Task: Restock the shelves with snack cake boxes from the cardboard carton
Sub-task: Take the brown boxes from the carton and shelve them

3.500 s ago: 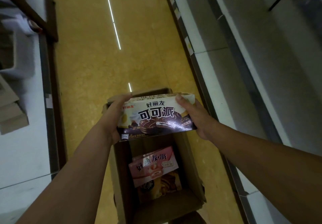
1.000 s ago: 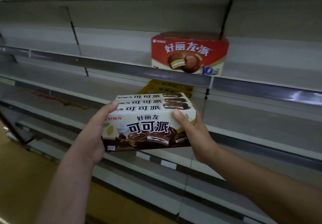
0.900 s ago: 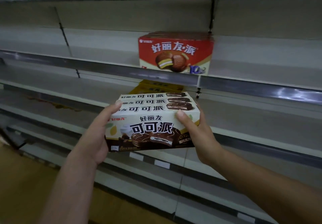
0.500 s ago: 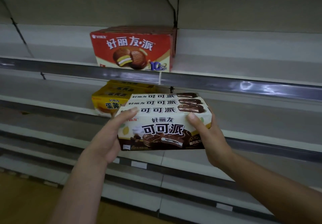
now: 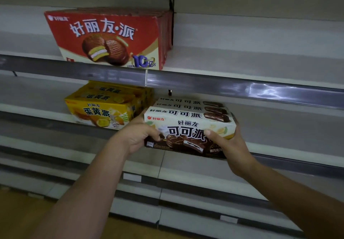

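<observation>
The three-deep stack of cocoa pie boxes (image 5: 188, 125) is now at the shelves. A few seconds ago it hung over the open cardboard carton on the floor, which has since dropped out of view. Over the last second the stack has travelled from open air in front of the shelving to the front edge of the middle shelf (image 5: 283, 129).

Both hands grip the stack. The left hand (image 5: 137, 136) has changed its hold: its fingers lay straight along the box's end a moment ago, and now they curl round the lower front corner. The right hand (image 5: 229, 145) clamps the opposite end, with its thumb across the printed face, much as before.

The yellow egg-yolk pie boxes (image 5: 104, 108) sit just to the left of the left hand, very close to the knuckles. They came into sight only in the last half second. The red choco pie boxes (image 5: 111, 37) stand above the hands on the upper shelf (image 5: 260, 60). To the right of the right hand the middle shelf runs on bare.

The carry looks finished and the placing step begun. The stack lines up with the gap beside the yellow boxes. Whether its underside already rests on the shelf lip cannot be told from this angle. The likely remaining work is to slide it back and free the left fingers, which look tight against the yellow boxes. More boxes probably wait in the carton.
</observation>
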`<state>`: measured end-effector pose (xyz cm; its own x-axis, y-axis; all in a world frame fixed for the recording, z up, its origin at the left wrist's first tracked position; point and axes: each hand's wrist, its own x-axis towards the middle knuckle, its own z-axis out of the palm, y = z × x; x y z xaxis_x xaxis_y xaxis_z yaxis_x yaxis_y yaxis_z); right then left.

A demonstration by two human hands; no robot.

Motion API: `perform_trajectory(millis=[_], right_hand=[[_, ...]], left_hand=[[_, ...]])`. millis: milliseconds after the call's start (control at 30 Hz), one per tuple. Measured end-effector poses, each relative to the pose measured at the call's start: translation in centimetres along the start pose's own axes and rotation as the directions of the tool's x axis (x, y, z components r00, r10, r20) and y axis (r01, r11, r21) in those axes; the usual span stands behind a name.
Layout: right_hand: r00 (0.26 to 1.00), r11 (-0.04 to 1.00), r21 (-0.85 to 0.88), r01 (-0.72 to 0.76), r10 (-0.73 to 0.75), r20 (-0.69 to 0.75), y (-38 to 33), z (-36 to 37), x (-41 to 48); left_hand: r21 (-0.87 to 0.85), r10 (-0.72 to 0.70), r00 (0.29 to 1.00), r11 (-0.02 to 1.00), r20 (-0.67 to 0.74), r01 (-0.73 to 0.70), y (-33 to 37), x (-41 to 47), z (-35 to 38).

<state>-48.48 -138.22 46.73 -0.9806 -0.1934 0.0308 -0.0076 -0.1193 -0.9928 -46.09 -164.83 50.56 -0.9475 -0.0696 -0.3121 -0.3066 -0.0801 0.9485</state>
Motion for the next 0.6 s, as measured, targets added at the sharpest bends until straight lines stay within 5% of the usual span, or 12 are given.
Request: perform_trajectory(millis=[600], right_hand=[[0.996,0.98,-0.199,0.026,-0.044,-0.083,2.0,-0.1,6.2]], left_hand=[[0.052,-0.032,0.98,0.998,-0.197,0.043,-0.4,8.1,0.4]])
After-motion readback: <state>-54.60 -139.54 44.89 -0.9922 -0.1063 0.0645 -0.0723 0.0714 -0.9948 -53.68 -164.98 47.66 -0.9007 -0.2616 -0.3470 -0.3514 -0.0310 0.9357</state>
